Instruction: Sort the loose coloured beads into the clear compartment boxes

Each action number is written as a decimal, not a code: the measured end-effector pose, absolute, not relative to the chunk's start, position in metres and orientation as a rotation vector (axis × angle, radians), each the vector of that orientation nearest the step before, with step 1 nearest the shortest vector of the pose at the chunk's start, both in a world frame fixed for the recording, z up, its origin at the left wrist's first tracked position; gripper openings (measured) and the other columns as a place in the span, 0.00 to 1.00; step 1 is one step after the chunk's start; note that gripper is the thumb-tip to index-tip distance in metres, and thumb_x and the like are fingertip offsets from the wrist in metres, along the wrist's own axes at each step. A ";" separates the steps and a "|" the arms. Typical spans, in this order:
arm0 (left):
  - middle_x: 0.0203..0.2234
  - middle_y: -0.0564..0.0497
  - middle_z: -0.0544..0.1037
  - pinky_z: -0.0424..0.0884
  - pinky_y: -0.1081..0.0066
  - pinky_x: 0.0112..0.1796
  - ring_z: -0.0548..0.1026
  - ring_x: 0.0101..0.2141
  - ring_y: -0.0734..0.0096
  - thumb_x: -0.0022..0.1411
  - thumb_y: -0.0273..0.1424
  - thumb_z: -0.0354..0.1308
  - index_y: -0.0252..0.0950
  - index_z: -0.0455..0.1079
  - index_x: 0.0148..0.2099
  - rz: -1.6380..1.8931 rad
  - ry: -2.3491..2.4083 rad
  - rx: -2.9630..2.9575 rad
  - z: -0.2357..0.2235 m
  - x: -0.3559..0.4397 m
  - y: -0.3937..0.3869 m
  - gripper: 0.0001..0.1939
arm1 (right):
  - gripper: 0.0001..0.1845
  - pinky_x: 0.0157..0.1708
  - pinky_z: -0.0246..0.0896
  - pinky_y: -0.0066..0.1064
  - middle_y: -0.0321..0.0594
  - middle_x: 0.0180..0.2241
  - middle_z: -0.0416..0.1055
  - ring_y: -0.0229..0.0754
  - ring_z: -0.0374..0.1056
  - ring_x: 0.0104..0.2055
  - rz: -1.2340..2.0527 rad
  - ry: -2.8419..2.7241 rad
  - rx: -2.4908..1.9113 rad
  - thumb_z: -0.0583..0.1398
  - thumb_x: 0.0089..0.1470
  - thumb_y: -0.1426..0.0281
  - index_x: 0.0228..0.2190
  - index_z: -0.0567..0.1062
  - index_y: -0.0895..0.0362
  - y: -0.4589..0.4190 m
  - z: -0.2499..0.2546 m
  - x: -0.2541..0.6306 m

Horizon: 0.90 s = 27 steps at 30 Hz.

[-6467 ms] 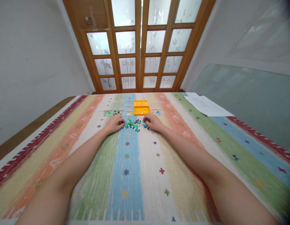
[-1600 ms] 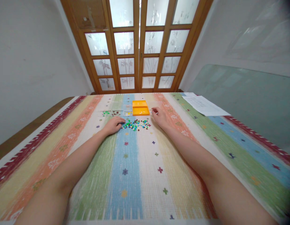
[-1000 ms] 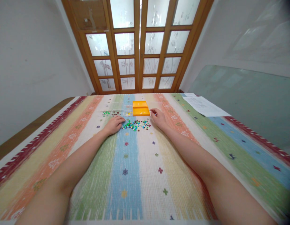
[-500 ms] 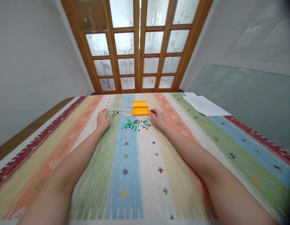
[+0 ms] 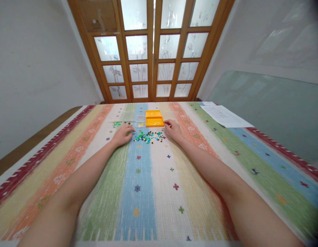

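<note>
A loose pile lies on the tabletop, toward its far edge and midway between its side edges; the left hand is just beside the pile's left end, fingers bent, and whether it pinches anything I cannot tell; a careless sideways sweep could scatter the pile; its fingers overlap the near rim of the clear tray in view, so a knock could jolt the green pieces among the brown pieces; the right hand, fingertips narrow, contents unclear, is by the yellow box at its near right corner; a bump there could shift the box.
</note>
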<state>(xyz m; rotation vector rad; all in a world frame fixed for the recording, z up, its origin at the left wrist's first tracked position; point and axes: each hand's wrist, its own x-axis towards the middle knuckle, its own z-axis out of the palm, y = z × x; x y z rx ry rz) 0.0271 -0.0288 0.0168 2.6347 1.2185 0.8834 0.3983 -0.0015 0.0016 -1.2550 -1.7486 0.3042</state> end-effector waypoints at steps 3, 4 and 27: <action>0.45 0.47 0.80 0.68 0.53 0.59 0.75 0.51 0.56 0.62 0.28 0.58 0.40 0.78 0.43 0.787 1.069 2.664 0.025 0.034 -0.038 0.10 | 0.14 0.49 0.69 0.43 0.45 0.44 0.81 0.49 0.74 0.43 0.292 -1.761 -1.248 0.56 0.61 0.67 0.43 0.81 0.54 0.000 -0.001 0.399; 0.44 0.47 0.80 0.69 0.54 0.59 0.74 0.50 0.56 0.62 0.29 0.58 0.40 0.78 0.43 0.763 1.040 2.671 0.027 0.036 -0.040 0.09 | 0.14 0.49 0.69 0.43 0.45 0.44 0.82 0.49 0.74 0.43 0.288 -1.762 -1.244 0.56 0.61 0.67 0.43 0.81 0.54 0.001 -0.002 0.399; 0.36 0.48 0.80 0.69 0.65 0.41 0.74 0.37 0.63 0.64 0.39 0.63 0.37 0.78 0.40 0.832 1.060 2.316 0.021 0.037 -0.035 0.10 | 0.13 0.48 0.68 0.40 0.43 0.43 0.82 0.47 0.74 0.42 0.257 -1.774 -1.208 0.58 0.62 0.68 0.43 0.82 0.54 0.008 -0.011 0.401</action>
